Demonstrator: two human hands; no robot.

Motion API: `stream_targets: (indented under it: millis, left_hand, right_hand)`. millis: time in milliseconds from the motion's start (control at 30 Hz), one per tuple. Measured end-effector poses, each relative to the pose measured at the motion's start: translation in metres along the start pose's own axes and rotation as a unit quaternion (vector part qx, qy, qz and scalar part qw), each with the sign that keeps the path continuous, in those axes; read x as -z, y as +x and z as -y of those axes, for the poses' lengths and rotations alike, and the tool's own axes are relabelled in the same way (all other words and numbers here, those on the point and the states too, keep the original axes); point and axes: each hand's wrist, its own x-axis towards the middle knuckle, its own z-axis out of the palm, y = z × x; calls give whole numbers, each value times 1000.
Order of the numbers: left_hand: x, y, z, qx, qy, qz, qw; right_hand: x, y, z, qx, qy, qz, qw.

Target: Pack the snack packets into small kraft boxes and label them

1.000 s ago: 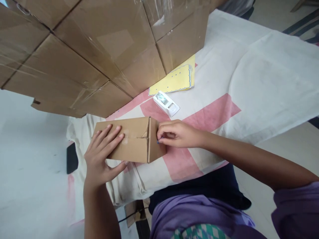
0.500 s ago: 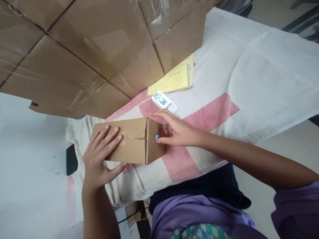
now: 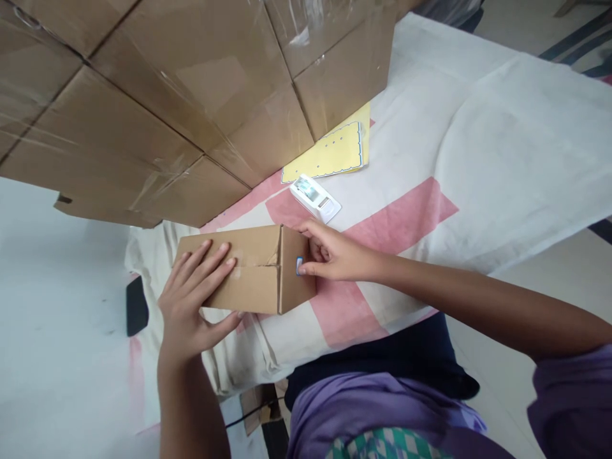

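A small brown cardboard box [image 3: 258, 271] lies on a white and pink cloth [image 3: 430, 191]. My left hand [image 3: 194, 299] rests flat on the box's top with fingers stretched out and the thumb against its near side. My right hand [image 3: 332, 254] is curled against the box's right end face. Its fingertips press a small blue-edged sticker [image 3: 299, 266] onto that face.
A stack of large taped cardboard cartons [image 3: 167, 95] fills the upper left. A yellow sticker sheet [image 3: 329, 153] and a small white packet [image 3: 315, 198] lie on the cloth behind the box. A dark flat object [image 3: 137, 306] lies at the cloth's left edge.
My right hand went from pinching at the box's end to pressing the sticker on that face, its fingers spreading briefly and then curling in. The left hand stayed on the box.
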Motion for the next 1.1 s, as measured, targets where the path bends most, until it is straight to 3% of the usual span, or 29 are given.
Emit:
stream_targets:
  millis: [167,267,367,433,533,600,733,1100]
  left_hand:
    - [-3,0,3,-1,12,-11,1000]
    - [-3,2,-6,2,15,-21,1000]
    - [-8,7,-39,47,36,-16,998]
    - [-17,11,-70,118,75,-28,990]
    - [-40,16,-110,228,116,-105,961]
    - [-56,20,-126,259,113,-176,943]
    - [-77,24,-132,269,78,-269,921]
    - [-102,27,-135,261,88,-336,900]
  right_hand:
    - [-1,-1,7,-10,-1,-1,1000]
    - [0,-1,10,-4,-5,2,1000]
    - [2,-1,9,14,-15,-1,1000]
    - [2,-1,8,33,-23,-2,999]
    - [3,-2,9,57,-50,-2,997]
    - [4,-3,11,61,-73,3,995]
    - [6,-5,12,64,-95,2,993]
    - [14,-3,7,88,-104,20,990]
